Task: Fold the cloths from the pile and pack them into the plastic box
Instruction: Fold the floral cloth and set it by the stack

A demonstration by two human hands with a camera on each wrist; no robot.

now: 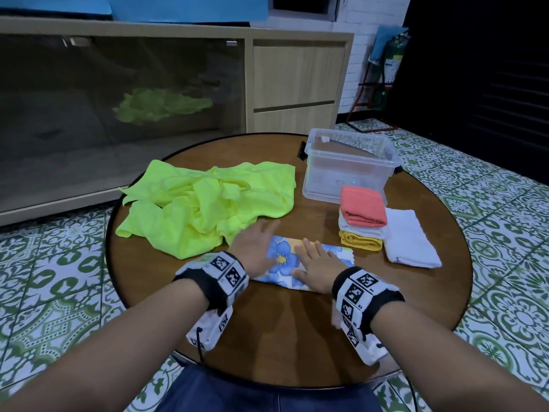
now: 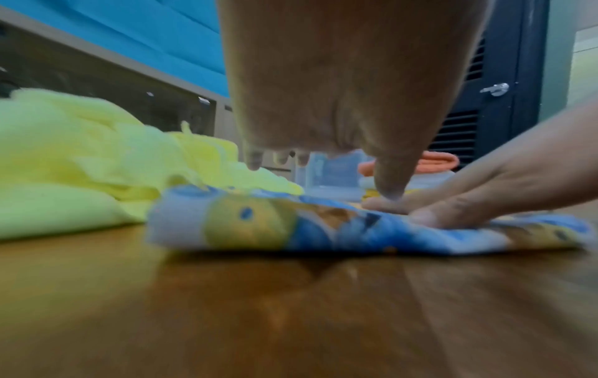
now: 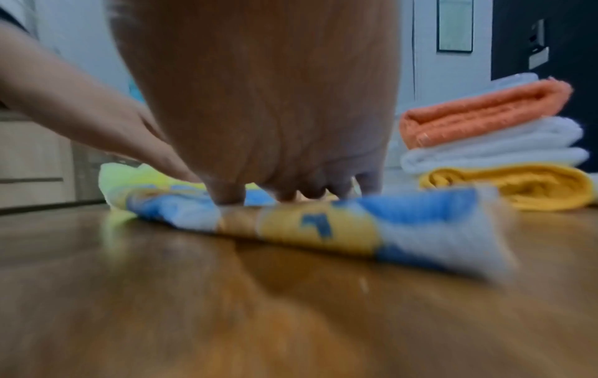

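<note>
Now I note both palms flat, fingers straight, left hand (image 1: pixel 258 248) and right hand (image 1: pixel 319 267) side by side pressing the floral cloth (image 1: pixel 282 258) near the table's (image 1: pixel 267 322) front edge.

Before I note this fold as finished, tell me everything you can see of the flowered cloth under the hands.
The flowered cloth is a thin printed fabric, white with large blue flowers and yellow patches. It lies folded into a long narrow strip, several layers thick at its near edge, flat on the wooden table at the front. The left hand and right hand lie on it, fingers straight. Its far left end meets the crumpled neon yellow-green cloth; its right end stops short of the folded stack.
</note>
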